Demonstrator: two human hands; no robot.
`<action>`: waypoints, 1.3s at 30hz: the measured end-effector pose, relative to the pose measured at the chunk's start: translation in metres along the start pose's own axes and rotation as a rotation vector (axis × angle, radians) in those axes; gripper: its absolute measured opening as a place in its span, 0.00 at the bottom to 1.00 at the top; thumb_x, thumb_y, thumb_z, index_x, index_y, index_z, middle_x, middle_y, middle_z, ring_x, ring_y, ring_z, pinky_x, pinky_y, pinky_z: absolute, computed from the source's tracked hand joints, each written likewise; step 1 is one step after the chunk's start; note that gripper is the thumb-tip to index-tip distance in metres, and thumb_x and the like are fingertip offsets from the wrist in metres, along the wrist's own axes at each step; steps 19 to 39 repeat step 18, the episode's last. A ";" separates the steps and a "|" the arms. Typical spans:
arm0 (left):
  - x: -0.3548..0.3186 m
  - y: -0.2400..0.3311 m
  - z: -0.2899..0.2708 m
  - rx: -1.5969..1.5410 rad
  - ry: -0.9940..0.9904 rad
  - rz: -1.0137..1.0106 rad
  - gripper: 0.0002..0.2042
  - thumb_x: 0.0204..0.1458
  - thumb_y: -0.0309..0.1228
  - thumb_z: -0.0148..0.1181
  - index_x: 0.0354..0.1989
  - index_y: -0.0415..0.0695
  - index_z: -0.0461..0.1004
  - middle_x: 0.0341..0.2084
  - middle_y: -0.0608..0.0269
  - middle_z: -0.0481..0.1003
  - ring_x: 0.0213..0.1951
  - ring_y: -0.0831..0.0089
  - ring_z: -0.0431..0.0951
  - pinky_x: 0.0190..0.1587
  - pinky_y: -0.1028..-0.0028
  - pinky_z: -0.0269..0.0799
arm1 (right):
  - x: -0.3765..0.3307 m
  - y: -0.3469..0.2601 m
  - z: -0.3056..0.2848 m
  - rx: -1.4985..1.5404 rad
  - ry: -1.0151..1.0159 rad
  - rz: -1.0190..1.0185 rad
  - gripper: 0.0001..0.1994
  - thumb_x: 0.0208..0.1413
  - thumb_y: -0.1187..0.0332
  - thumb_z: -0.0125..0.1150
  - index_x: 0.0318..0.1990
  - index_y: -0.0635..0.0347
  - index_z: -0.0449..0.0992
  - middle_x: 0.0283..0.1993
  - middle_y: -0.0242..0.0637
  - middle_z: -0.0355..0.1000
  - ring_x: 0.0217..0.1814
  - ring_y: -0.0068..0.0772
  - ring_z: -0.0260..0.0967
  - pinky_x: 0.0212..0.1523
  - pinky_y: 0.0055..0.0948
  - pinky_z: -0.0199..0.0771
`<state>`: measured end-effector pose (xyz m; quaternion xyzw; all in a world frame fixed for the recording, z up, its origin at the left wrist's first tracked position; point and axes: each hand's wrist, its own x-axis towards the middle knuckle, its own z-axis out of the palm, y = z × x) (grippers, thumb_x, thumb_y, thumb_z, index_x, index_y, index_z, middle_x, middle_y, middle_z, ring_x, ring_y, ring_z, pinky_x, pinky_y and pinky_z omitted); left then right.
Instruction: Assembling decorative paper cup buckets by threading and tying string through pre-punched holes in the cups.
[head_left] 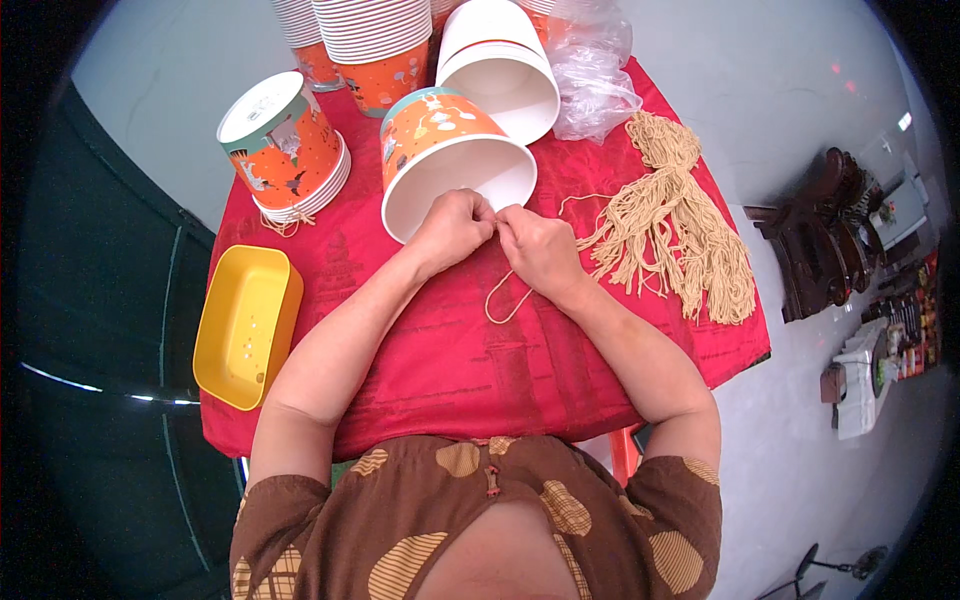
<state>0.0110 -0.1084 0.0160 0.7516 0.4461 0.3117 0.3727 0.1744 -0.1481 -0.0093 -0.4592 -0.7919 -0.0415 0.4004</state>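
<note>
An orange paper bucket (440,125) with a white inside lies tilted, its mouth toward me. At its lower rim my left hand (455,232) is closed in a pinch. My right hand (542,250), also pinching, meets it fingertip to fingertip. A thin beige cord (490,305) hangs in a loop below the right hand, and both pinches close on it; the exact spot between the fingertips is too small to make out. To the right lies a tied bundle of beige cords (690,235), with loose strands reaching toward my right hand.
A yellow bin (290,290) with small bits inside stands at the left on the red tablecloth (440,370). Behind it is a short upside-down bucket stack (290,150). Tall bucket stacks (375,40), white-lined buckets (515,90) and a clear plastic bag (590,90) fill the far side.
</note>
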 end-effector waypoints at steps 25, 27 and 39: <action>0.000 -0.001 0.002 0.101 0.005 0.044 0.04 0.42 0.23 0.61 0.25 0.36 0.75 0.27 0.48 0.77 0.31 0.58 0.78 0.37 0.64 0.72 | 0.001 0.005 0.003 0.246 -0.014 0.213 0.04 0.49 0.73 0.59 0.32 0.61 0.73 0.25 0.48 0.75 0.28 0.52 0.75 0.28 0.47 0.74; 0.000 -0.001 0.002 0.101 0.005 0.044 0.04 0.42 0.23 0.61 0.25 0.36 0.75 0.27 0.48 0.77 0.31 0.58 0.78 0.37 0.64 0.72 | 0.001 0.005 0.003 0.246 -0.014 0.213 0.04 0.49 0.73 0.59 0.32 0.61 0.73 0.25 0.48 0.75 0.28 0.52 0.75 0.28 0.47 0.74; 0.000 -0.001 0.002 0.101 0.005 0.044 0.04 0.42 0.23 0.61 0.25 0.36 0.75 0.27 0.48 0.77 0.31 0.58 0.78 0.37 0.64 0.72 | 0.001 0.005 0.003 0.246 -0.014 0.213 0.04 0.49 0.73 0.59 0.32 0.61 0.73 0.25 0.48 0.75 0.28 0.52 0.75 0.28 0.47 0.74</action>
